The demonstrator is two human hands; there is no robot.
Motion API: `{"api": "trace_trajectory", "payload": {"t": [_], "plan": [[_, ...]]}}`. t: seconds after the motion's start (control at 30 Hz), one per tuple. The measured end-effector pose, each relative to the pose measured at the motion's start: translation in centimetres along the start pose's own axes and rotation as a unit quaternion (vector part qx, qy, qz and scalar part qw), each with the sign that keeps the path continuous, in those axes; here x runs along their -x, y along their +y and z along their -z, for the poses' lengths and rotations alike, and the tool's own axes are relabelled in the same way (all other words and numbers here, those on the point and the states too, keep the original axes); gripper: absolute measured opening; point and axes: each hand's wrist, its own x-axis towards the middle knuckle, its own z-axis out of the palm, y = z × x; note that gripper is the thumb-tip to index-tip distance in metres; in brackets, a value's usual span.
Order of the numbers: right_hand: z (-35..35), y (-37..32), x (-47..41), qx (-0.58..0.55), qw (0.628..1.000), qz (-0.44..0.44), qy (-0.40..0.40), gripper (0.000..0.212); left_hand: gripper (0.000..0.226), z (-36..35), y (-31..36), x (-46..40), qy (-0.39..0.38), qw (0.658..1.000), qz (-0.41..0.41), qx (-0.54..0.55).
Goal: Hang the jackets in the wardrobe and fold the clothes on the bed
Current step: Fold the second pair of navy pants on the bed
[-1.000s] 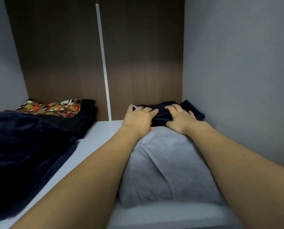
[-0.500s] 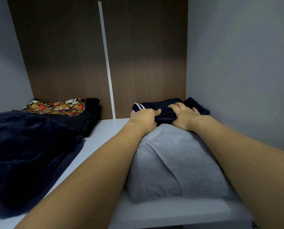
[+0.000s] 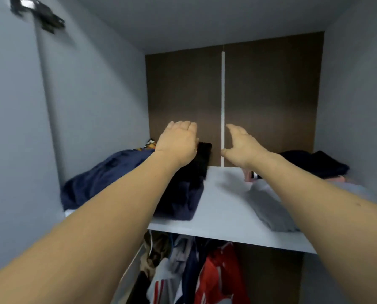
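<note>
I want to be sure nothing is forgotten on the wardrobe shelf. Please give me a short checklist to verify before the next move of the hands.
1. Left hand free: ok, fingers relaxed, holding nothing, raised above the dark pile.
2. Right hand free: ok, open, raised above the shelf.
3. Grey folded garment fully on the shelf: ok, it lies near the front edge, not over it.
4. Dark folded garment placed at the back right: ok, resting against the side wall.
5. Navy clothes on the left folded neatly: not ok, they look rumpled.
6. Hanging clothes below properly on hangers: cannot tell, the hangers are hidden.
</note>
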Motion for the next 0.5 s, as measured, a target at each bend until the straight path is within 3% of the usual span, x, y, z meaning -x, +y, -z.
{"api": "trace_trajectory", "payload": {"t": [0.2, 0.5], "plan": [[-3.3, -13.6, 3.7, -0.051, 0.995, 0.085, -0.011, 0.076, 0.035, 7.5, -10.0, 9.4, -0.008, 0.996, 0.063, -0.061], [-5.9, -30.1, 9.8, -0.152, 0.965, 0.214, 0.009, 0.066, 0.053, 20.7, -18.4, 21.8, 0.023, 0.968, 0.097, -0.231]]}}
